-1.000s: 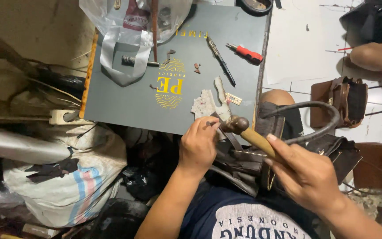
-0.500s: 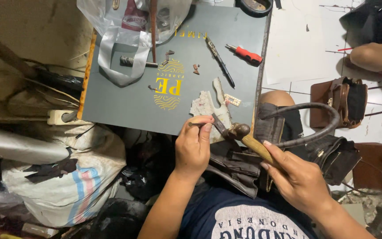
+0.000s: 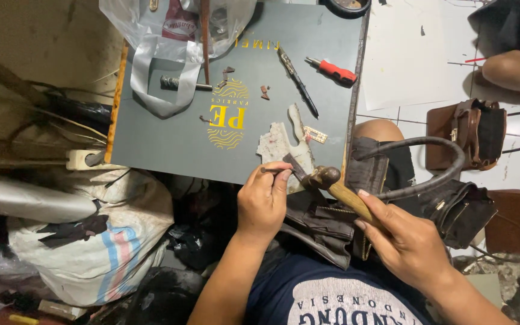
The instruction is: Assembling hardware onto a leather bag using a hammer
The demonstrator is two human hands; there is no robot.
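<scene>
Down at the bottom of the frame, two hands work over a dark leather handbag (image 3: 332,225) lying across the lap. The right hand (image 3: 407,241), lower right, is wrapped around the wooden handle of one hammer (image 3: 326,180), whose metal head sits at the frame's centre, touching the bag's edge. The left hand (image 3: 264,201), just left of it, pinches a thin metal punch or nail (image 3: 270,170) between thumb and fingertips, its tip against the hammer head. The bag's single curved handle (image 3: 434,162) arcs to the right. Beyond the hands lies a grey board (image 3: 170,138) used as a work surface, carrying one pale leather scrap (image 3: 278,144), one black pen-like tool (image 3: 298,81), one red-handled screwdriver (image 3: 335,71) and one clear plastic bag (image 3: 164,36) at the upper edge. At the right, a second, brown handbag (image 3: 464,132) stands on the white tiled floor (image 3: 404,60).
</scene>
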